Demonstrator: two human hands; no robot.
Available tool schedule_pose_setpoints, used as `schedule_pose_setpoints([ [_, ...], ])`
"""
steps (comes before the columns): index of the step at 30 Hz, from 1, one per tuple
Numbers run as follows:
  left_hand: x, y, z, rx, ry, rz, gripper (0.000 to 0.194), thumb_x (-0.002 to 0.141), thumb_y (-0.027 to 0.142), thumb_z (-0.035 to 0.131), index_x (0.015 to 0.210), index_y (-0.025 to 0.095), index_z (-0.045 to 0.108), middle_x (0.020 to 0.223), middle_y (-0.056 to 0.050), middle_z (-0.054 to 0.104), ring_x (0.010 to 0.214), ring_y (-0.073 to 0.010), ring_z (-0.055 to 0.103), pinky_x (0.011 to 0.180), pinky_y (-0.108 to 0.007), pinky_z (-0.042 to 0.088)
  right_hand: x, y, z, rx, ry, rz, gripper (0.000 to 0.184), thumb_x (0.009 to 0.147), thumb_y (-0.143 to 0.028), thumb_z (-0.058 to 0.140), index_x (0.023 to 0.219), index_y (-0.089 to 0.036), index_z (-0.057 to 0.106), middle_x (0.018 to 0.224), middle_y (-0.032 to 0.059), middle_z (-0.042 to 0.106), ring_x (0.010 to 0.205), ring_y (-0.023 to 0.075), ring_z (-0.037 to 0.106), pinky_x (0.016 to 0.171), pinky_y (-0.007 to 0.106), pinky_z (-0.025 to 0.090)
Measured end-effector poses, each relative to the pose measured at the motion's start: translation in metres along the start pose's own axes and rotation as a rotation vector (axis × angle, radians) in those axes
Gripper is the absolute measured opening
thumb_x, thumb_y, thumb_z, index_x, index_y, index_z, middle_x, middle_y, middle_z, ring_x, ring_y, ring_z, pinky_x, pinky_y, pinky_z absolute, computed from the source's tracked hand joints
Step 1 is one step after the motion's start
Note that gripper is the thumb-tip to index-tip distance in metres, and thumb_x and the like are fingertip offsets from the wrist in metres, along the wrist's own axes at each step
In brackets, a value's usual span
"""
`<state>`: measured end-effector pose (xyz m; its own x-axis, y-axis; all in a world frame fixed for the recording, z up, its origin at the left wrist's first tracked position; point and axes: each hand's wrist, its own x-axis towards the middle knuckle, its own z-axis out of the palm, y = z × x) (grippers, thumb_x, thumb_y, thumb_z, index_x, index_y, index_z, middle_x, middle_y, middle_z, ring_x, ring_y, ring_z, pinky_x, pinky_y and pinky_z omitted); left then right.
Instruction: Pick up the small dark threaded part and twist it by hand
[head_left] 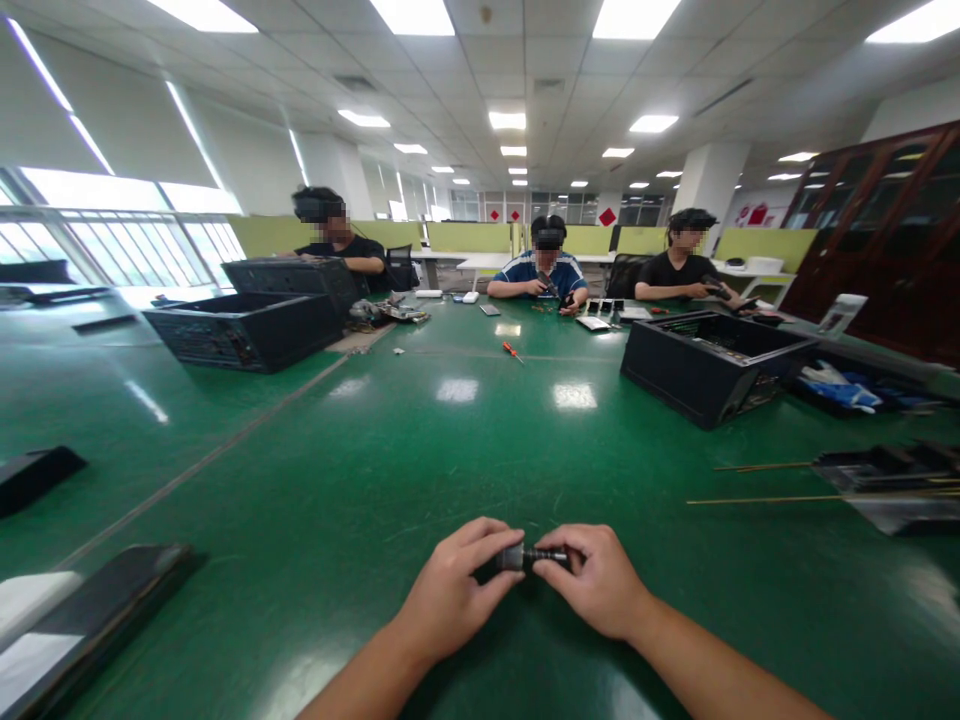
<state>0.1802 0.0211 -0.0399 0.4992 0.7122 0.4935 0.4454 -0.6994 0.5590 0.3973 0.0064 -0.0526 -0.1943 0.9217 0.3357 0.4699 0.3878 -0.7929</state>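
Note:
Low over the green table (pixel 465 460), near its front edge, my two hands meet around a small dark tool (pixel 534 556). My left hand (pixel 454 590) pinches its thicker grey end between thumb and fingers. My right hand (pixel 596 580) is closed on the thin black shaft end. The piece lies level between the hands, mostly hidden by my fingers.
An open black computer case (pixel 709 365) stands at right, another (pixel 247 325) at back left. A red screwdriver (pixel 512 351) lies mid-table. Thin rods and a dark panel (pixel 885 475) sit at right, flat black panels (pixel 82 620) at left. Three people work at the far end.

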Motion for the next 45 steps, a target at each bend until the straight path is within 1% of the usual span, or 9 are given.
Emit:
schedule_pose_setpoints([
  [13, -0.0006, 0.0003, -0.0011, 0.006, 0.000, -0.005, 0.036, 0.083, 0.015, 0.070, 0.117, 0.025, 0.067, 0.104, -0.005, 0.069, 0.095, -0.0170, 0.068, 0.085, -0.029, 0.056, -0.0005, 0.0003, -0.0003, -0.020, -0.008, 0.021, 0.017, 0.079, -0.031, 0.068, 0.078, -0.017, 0.077, 0.050, -0.0036, 0.050, 0.046, 0.0098, 0.039, 0.050, 0.023, 0.028],
  [20, -0.0001, 0.0000, -0.0010, 0.012, 0.007, 0.000, 0.035, 0.083, 0.016, 0.070, 0.117, 0.025, 0.067, 0.104, -0.006, 0.070, 0.095, -0.0173, 0.068, 0.086, -0.030, 0.057, -0.0001, 0.0010, -0.0012, -0.011, -0.013, 0.017, 0.019, 0.081, -0.032, 0.066, 0.076, -0.016, 0.075, 0.049, -0.0043, 0.047, 0.046, 0.0095, 0.038, 0.050, 0.023, 0.027],
  [27, 0.0002, 0.0030, -0.0030, -0.002, 0.011, 0.003, 0.033, 0.084, 0.016, 0.068, 0.116, 0.025, 0.067, 0.104, -0.007, 0.070, 0.094, -0.0176, 0.068, 0.086, -0.030, 0.057, -0.0006, 0.0005, -0.0015, -0.009, -0.006, 0.006, 0.015, 0.080, -0.030, 0.067, 0.079, -0.017, 0.073, 0.050, -0.0051, 0.045, 0.046, 0.0103, 0.040, 0.051, 0.023, 0.030],
  [37, 0.0012, 0.0066, -0.0029, 0.000, 0.051, 0.031, 0.035, 0.082, 0.014, 0.070, 0.116, 0.025, 0.067, 0.102, -0.006, 0.069, 0.092, -0.0168, 0.068, 0.083, -0.028, 0.057, -0.0033, 0.0036, 0.0005, 0.058, -0.014, 0.007, 0.011, 0.081, -0.028, 0.066, 0.082, -0.017, 0.068, 0.059, -0.0037, 0.049, 0.051, 0.0111, 0.044, 0.052, 0.022, 0.034],
  [43, 0.0025, 0.0050, -0.0050, 0.016, 0.074, 0.041, 0.035, 0.083, 0.012, 0.068, 0.116, 0.025, 0.067, 0.103, -0.006, 0.070, 0.093, -0.0166, 0.068, 0.083, -0.028, 0.057, -0.0028, 0.0054, -0.0021, 0.052, 0.011, 0.015, 0.013, 0.082, -0.028, 0.064, 0.082, -0.016, 0.068, 0.051, -0.0073, 0.040, 0.048, 0.0106, 0.041, 0.055, 0.023, 0.034],
  [45, 0.0030, 0.0044, -0.0050, 0.022, 0.080, 0.033, 0.036, 0.084, 0.012, 0.068, 0.117, 0.025, 0.067, 0.103, -0.006, 0.069, 0.093, -0.0167, 0.068, 0.083, -0.028, 0.057, -0.0025, 0.0059, -0.0032, 0.058, 0.010, 0.022, 0.013, 0.082, -0.029, 0.064, 0.082, -0.016, 0.068, 0.050, -0.0077, 0.040, 0.048, 0.0105, 0.041, 0.055, 0.023, 0.035],
])
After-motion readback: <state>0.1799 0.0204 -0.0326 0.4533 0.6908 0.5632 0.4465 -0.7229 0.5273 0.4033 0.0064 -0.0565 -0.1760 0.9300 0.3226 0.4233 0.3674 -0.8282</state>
